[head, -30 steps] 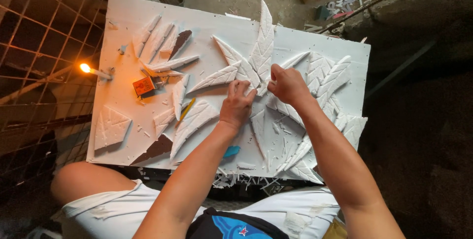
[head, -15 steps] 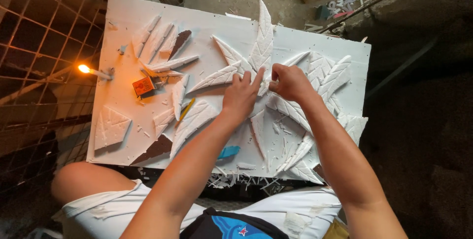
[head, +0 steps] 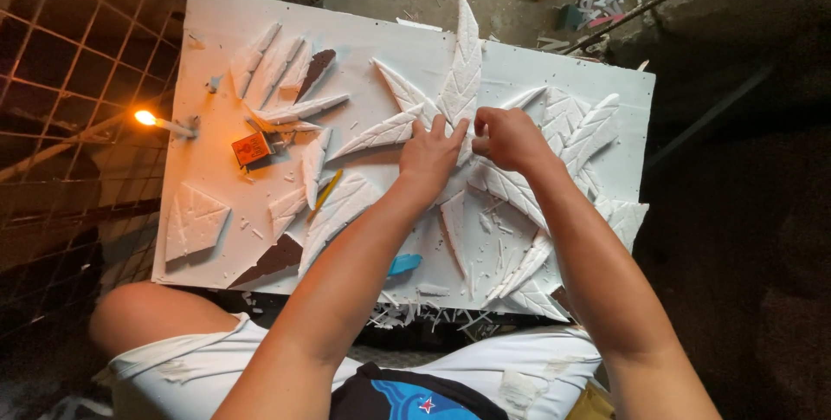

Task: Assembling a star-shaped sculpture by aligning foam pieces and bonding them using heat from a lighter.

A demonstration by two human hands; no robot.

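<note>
The left hand (head: 430,153) lies flat, fingers spread and released, pressing on the base of the tall upright foam leaf (head: 461,65), a white carved piece with a raised midrib and slanted veins. The right hand (head: 509,137) sits just beside it on the other side of that leaf's base, fingers curled in toward the thumb as if pinching something small; what is between them cannot be made out.

The tall leaf stands at the top middle of the white foam board (head: 381,30), its tip reaching past the board's far edge. Left of the leaf lies a slimmer carved leaf (head: 381,132), pointing toward the left hand. Right of it, more carved leaves (head: 589,126) fan outward. Farther left of the leaf sit a small orange box (head: 251,148) and a lit candle (head: 164,123) at the board's edge. Below the leaf, near the board's near edge, lies a blue object (head: 404,263) among foam shavings.
</note>
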